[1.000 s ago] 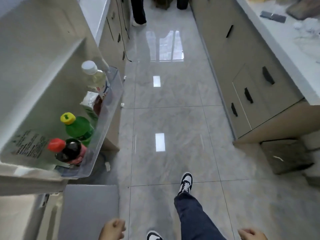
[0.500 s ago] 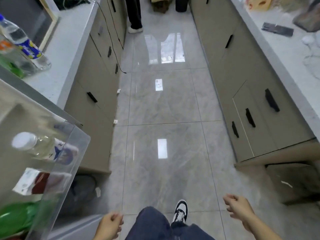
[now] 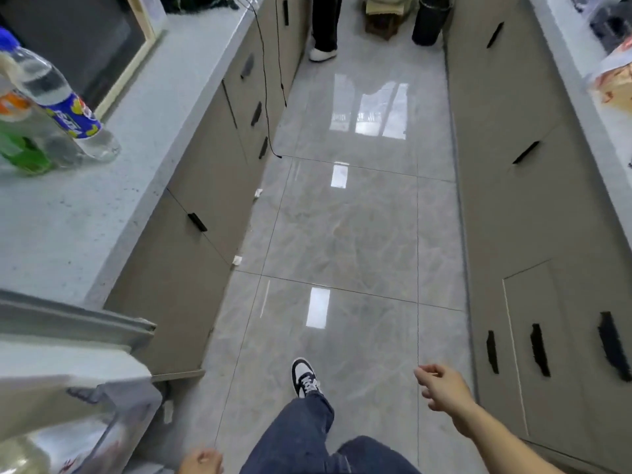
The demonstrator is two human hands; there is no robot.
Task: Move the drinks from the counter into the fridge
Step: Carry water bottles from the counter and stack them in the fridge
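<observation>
Both hands empty: right hand (image 3: 441, 388) loosely curled, left hand (image 3: 201, 461) perhaps fisted. The clear bottle (image 3: 58, 97) on the bench (image 3: 102, 213) looks full, slippery; grasp its labelled middle.

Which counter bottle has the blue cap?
The clear bottle with the blue-and-yellow label, rightmost of the group. The green bottle beside it shows no blue cap.
</observation>
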